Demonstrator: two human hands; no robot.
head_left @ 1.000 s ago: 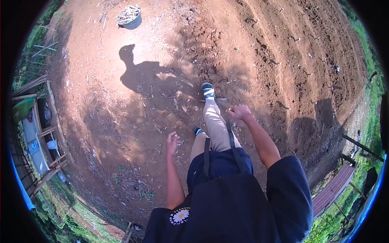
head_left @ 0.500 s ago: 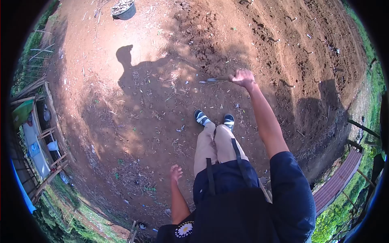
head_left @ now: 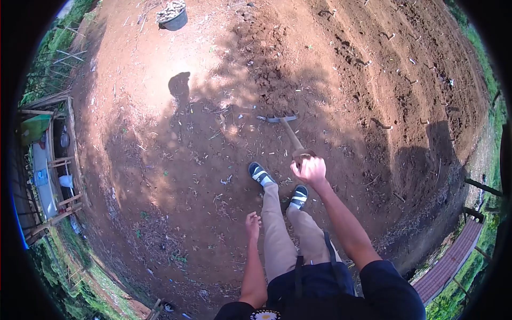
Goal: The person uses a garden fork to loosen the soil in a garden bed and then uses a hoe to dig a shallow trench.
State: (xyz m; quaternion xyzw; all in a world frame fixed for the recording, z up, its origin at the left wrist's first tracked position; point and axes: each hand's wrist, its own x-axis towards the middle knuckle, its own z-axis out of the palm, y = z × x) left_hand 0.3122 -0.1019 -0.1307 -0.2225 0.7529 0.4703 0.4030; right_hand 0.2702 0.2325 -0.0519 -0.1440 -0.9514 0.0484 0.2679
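Note:
My right hand (head_left: 309,169) grips the end of a wooden-handled hoe (head_left: 291,134). The handle runs forward and to the left, and its metal blade (head_left: 281,118) rests on the red soil ahead of my feet. My left hand (head_left: 253,224) hangs loose beside my left leg with the fingers apart and nothing in it. Both my feet, in dark sandals with white straps (head_left: 261,174), stand on the bare ground just behind the hoe.
A round basin (head_left: 172,14) full of pale pieces sits at the far top. Tilled furrows (head_left: 405,69) fill the right side. A wooden frame with containers (head_left: 50,170) stands at the left edge; a reddish roofed structure (head_left: 450,261) at lower right.
The hoe's blade, held up level half a second ago, has come down onto the soil. My right hand has drawn back toward my body, and my left foot has stepped forward.

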